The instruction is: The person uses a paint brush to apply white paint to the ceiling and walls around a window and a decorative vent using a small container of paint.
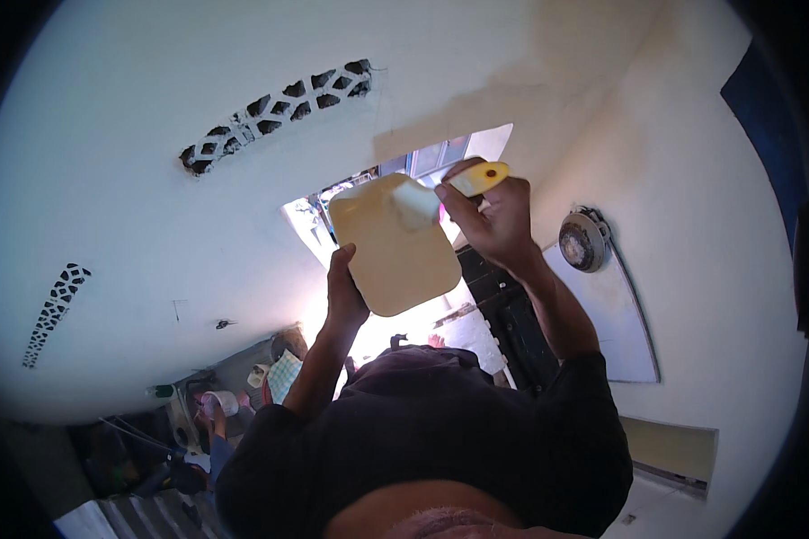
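In front of my chest, a cream rectangular container [400, 260] with rounded corners is raised, its broad flat side toward me. My left hand [343, 292] grips it by the lower left edge, with the fingers mostly hidden behind. My right hand [497, 216] is closed round the yellow and white handle of a paintbrush [481, 179], which has a hole near its end. The pale head of the brush is blurred and overlaps the container's upper right part; whether it touches the container I cannot tell.
Beyond the container is a bright opening [485, 144] in the pale wall [243, 242]. Patterned vent blocks [279, 108] sit in that wall. On the right, a round stained object [582, 241] hangs above a white panel [602, 314]. At lower left, another person's hand [214, 409] is beside a pale container [226, 402].
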Demonstrator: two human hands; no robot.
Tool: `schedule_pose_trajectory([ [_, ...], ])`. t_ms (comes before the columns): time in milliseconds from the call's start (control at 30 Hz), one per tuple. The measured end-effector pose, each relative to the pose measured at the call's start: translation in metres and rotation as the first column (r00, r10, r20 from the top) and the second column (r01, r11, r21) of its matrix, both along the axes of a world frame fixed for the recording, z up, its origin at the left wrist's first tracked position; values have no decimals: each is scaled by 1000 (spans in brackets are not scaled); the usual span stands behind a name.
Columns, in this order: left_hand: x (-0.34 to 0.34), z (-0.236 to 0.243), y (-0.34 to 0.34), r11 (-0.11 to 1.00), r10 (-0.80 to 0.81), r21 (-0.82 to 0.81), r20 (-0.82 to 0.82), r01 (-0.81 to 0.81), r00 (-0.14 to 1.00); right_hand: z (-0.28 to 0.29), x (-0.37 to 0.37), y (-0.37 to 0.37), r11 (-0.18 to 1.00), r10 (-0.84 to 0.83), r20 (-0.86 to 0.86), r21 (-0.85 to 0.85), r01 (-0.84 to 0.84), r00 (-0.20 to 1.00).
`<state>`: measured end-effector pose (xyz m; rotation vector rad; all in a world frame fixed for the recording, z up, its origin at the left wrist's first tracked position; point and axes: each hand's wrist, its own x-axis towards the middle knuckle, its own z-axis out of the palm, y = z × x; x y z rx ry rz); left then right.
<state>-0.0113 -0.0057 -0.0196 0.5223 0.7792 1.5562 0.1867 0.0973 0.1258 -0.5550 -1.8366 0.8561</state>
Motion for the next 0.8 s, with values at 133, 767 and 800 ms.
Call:
schedule_pose_trajectory([
  [133,9,13,-3,1000,23,-20,49,-22,999,6,-6,23,968,53,244,225,-110,968],
  [767,9,18,-2,1000,20,-13,118,-19,993,0,-4,-43,953,212,129,-247,-176,969],
  [800,8,18,-1,1000,10,-9,105,-10,994,0,-5,-47,919,243,105,-343,-194,964],
])
